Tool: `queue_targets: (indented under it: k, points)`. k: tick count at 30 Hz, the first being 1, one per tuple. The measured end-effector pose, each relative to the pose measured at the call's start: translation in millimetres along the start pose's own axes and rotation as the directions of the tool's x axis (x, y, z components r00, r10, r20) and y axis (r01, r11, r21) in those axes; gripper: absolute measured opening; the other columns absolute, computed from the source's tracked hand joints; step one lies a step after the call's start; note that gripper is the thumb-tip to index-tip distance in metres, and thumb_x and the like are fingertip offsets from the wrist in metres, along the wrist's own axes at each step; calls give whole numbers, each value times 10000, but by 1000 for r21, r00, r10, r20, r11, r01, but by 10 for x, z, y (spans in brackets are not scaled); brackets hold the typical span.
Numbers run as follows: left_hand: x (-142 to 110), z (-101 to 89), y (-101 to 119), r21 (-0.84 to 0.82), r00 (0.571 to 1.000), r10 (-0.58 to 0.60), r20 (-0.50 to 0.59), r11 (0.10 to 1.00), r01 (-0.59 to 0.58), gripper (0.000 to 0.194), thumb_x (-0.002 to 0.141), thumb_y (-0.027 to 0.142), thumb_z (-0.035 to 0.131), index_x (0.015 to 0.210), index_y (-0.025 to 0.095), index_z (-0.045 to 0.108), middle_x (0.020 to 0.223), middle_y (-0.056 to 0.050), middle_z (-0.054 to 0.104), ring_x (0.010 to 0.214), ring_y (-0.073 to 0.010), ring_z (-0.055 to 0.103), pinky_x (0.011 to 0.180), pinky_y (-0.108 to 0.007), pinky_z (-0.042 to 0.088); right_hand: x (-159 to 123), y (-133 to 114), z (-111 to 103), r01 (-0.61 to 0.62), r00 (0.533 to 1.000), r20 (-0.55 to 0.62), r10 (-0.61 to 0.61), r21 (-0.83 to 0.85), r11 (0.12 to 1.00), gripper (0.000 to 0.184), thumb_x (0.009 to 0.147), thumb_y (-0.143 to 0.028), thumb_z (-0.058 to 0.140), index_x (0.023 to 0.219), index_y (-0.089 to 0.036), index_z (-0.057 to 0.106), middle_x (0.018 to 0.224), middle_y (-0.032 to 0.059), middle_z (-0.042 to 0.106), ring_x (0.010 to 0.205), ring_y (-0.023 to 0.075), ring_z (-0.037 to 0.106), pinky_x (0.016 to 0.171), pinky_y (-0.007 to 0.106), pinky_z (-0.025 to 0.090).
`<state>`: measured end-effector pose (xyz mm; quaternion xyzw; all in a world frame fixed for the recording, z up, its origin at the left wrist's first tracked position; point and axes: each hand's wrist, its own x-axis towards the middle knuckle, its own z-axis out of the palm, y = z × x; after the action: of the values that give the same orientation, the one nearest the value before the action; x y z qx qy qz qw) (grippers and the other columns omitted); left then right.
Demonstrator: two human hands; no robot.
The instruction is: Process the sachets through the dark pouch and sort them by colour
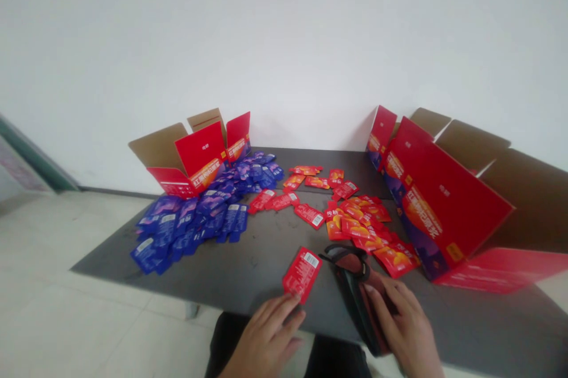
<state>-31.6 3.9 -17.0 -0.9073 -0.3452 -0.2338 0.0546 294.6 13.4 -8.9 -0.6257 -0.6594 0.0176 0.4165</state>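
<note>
left hand (268,333): fingers loosely spread, tips at red pouch (304,270) on table (248,276) near front edge | right hand (410,328): pinching dark case (358,298) | pouch likely light, soft, slippery; best gripped by side edges

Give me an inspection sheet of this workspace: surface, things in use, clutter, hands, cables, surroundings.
Surface: dark grey table, small marks near the middle.
Things: single red packet at left hand; dark case in right hand.
Clutter: blue packets heaped left; red-orange packets scattered centre to right; open red cartons on both sides.
Hands: left fingertips on the packet's near end; right gripping the case.
Cables: nothing seen.
Surroundings: pale wall behind, light floor.
</note>
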Motion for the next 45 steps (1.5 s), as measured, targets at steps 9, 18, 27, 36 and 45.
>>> queue_targets:
  k: [9, 18, 27, 36, 45]
  points:
    - [-44, 199, -71, -65, 988, 28, -154, 997, -39, 282, 1040, 198, 473, 1216, 214, 692, 1156, -27, 776, 1055, -187, 743, 984, -325, 576, 312, -963, 512, 347, 831, 404, -383, 163, 924, 332, 955, -177, 603, 1266, -286, 634, 1193, 53, 693, 1070, 240, 638, 936, 402, 566]
    - [15, 126, 0, -148, 992, -46, -119, 989, 28, 284, 1052, 168, 467, 1249, 205, 667, 1256, -55, 736, 1162, -208, 703, 964, -346, 575, 820, -856, 600, 430, 848, 351, -397, -18, 902, 266, 1011, -218, 518, 1248, -208, 638, 1167, 104, 679, 1032, 267, 622, 932, 454, 561]
    - [8, 124, 22, -146, 995, -59, -76, 988, 48, 270, 1023, 146, 512, 1241, 170, 670, 1269, -58, 731, 1160, -215, 702, 1034, -391, 570, 750, -846, 682, 434, 778, 453, -435, 113, 894, 280, 1012, -236, 544, 1278, -249, 630, 1193, 77, 676, 1097, 246, 621, 965, 423, 559]
    - [1, 112, 36, -157, 991, -114, -68, 982, 102, 230, 1019, 153, 520, 1120, 191, 723, 1041, -39, 796, 913, -196, 773, 930, -348, 621, 512, -1015, 631, 510, 690, 469, -552, 227, 830, 307, 1021, -242, 533, 1319, -241, 608, 1215, 62, 673, 1112, 211, 611, 989, 351, 541]
    - [51, 100, 37, -156, 983, -83, -166, 986, 57, 248, 1049, 185, 487, 1184, 172, 694, 1182, -45, 766, 1077, -192, 738, 989, -361, 602, 864, -872, 675, 475, 792, 398, -462, 74, 877, 309, 998, -220, 558, 1299, -190, 618, 1189, 112, 671, 1067, 259, 619, 933, 434, 565]
